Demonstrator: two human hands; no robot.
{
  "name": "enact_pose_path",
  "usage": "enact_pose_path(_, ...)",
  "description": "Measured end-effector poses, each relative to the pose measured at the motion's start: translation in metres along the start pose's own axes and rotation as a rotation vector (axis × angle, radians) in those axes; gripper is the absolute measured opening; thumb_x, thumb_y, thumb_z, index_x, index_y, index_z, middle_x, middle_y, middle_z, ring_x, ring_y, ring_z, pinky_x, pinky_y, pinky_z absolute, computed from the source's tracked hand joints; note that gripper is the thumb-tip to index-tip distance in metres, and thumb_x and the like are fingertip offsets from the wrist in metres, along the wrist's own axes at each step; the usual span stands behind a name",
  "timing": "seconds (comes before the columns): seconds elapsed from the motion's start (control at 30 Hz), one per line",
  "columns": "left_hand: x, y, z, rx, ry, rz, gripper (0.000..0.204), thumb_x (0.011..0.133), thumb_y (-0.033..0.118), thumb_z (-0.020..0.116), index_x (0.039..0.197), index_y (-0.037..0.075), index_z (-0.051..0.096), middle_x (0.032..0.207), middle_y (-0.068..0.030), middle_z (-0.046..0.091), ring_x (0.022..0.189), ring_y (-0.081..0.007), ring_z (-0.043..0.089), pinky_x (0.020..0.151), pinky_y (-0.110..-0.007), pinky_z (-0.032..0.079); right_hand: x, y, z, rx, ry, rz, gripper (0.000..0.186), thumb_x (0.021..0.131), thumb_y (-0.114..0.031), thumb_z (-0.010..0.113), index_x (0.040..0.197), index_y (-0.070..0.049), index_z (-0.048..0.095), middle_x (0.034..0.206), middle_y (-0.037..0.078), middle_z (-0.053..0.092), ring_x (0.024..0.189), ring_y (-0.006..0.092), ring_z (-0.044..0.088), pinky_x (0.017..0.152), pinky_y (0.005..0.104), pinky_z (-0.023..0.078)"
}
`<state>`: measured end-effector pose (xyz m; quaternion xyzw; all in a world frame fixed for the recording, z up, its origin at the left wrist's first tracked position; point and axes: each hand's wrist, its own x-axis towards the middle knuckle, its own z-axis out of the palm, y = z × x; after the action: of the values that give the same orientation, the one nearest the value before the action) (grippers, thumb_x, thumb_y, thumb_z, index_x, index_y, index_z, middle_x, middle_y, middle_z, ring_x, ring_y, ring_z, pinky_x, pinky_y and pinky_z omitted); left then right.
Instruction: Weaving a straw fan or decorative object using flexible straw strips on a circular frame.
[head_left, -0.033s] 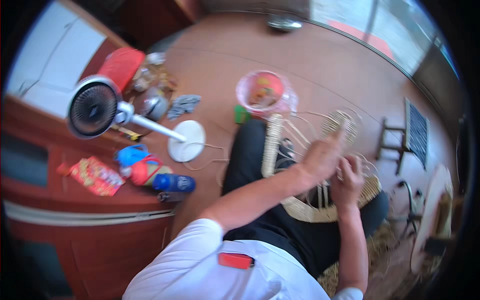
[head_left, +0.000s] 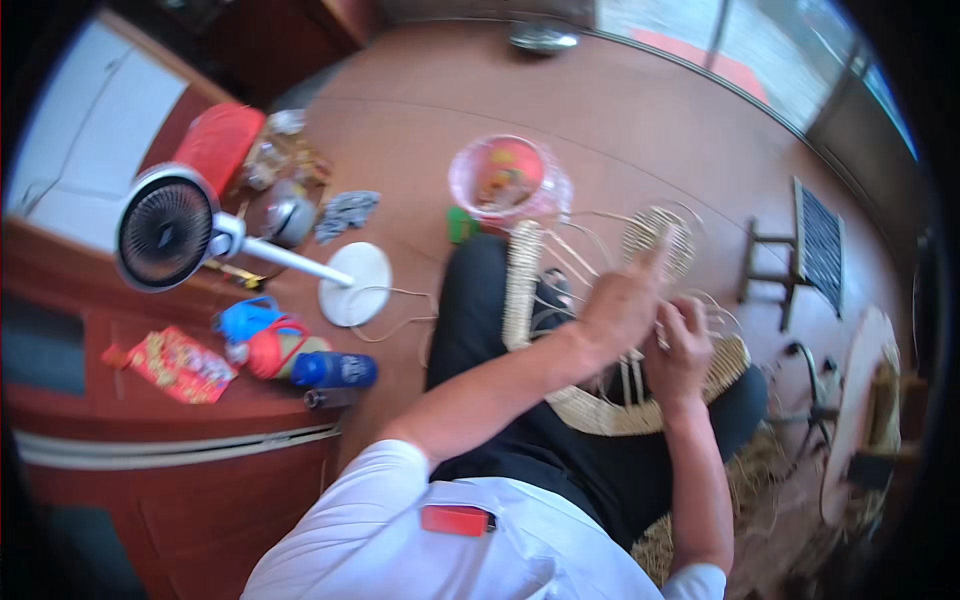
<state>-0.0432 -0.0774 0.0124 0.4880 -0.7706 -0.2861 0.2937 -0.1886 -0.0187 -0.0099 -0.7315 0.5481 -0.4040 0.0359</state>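
A curved band of woven straw (head_left: 522,300) lies across my dark-trousered lap, with pale cords strung between its sides. Beyond it is a round woven straw disc (head_left: 672,232), trailing thin strands. My left hand (head_left: 625,300) reaches over the work from the left, its fingers pressed together and pointing at the disc, partly covering it. Close beside it, my right hand (head_left: 682,345) is curled in a pinch above the right part of the band. Whatever either hand grips is hidden or too fine to make out.
A white fan (head_left: 165,228) stands at left on a round base (head_left: 355,285). Near it are a blue bottle (head_left: 335,370), a red packet (head_left: 180,365) and a grey cloth (head_left: 347,213). Ahead is a pink-lined bin (head_left: 505,180); at right, a small stool (head_left: 820,245) and loose straw (head_left: 750,490).
The whole view has shifted, so the scene sits slightly further left in the picture. Both hands keep almost the same pose over the straw work.
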Motion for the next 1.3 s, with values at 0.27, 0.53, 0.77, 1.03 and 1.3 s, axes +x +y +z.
enact_pose_path(0.27, -0.019, -0.011, -0.008, 0.308, 0.316, 0.346, 0.021, 0.101, 0.008, 0.067, 0.122, 0.008, 0.069, 0.117, -0.0109, 0.073, 0.096, -0.0303, 0.077, 0.079, -0.04, 0.061, 0.008, -0.001, -0.004, 0.004, 0.021, 0.021, 0.017, 0.089, -0.008, 0.08, 0.105, -0.011, 0.075, 0.095, 0.008, 0.066, 0.088, 0.0279, 0.069, 0.074, 0.0405, 0.057)
enact_pose_path(0.53, -0.027, -0.016, -0.002, 0.019, 0.085, 0.272, 0.062, 0.097, 0.001, 0.063, 0.156, 0.01, 0.049, 0.129, -0.0175, 0.074, 0.108, -0.0382, 0.076, 0.085, -0.046, 0.062, 0.004, 0.001, -0.007, -0.021, 0.023, 0.023, 0.013, 0.087, -0.009, 0.077, 0.096, -0.01, 0.068, 0.091, 0.008, 0.06, 0.086, 0.0288, 0.067, 0.072, 0.0426, 0.057)
enact_pose_path(0.77, -0.026, -0.018, -0.009, 0.145, -0.018, 0.162, 0.078, 0.098, 0.004, 0.072, 0.168, 0.02, 0.039, 0.117, -0.0141, 0.078, 0.102, -0.0384, 0.078, 0.083, -0.046, 0.062, 0.006, 0.003, 0.0, 0.026, 0.034, -0.042, 0.016, 0.089, -0.011, 0.074, 0.102, -0.008, 0.066, 0.098, 0.01, 0.058, 0.09, 0.0307, 0.065, 0.075, 0.043, 0.058)
enact_pose_path(1.03, -0.019, -0.027, 0.002, 0.349, 0.075, 0.392, 0.052, 0.105, 0.012, 0.064, 0.156, 0.013, 0.054, 0.116, -0.0132, 0.077, 0.088, -0.0335, 0.078, 0.071, -0.041, 0.061, 0.005, 0.005, -0.005, 0.065, 0.04, -0.023, 0.022, 0.085, -0.011, 0.075, 0.104, -0.007, 0.066, 0.099, 0.011, 0.059, 0.088, 0.0329, 0.065, 0.078, 0.0438, 0.058)
enact_pose_path(1.3, -0.038, -0.038, -0.011, 0.28, 0.247, 0.617, 0.036, 0.099, -0.004, 0.07, 0.135, 0.003, 0.069, 0.111, -0.0142, 0.077, 0.094, -0.0287, 0.078, 0.078, -0.041, 0.062, 0.005, 0.001, 0.0, 0.065, 0.059, -0.045, 0.018, 0.086, -0.012, 0.074, 0.099, -0.007, 0.064, 0.099, 0.011, 0.058, 0.089, 0.0328, 0.065, 0.074, 0.0429, 0.058)
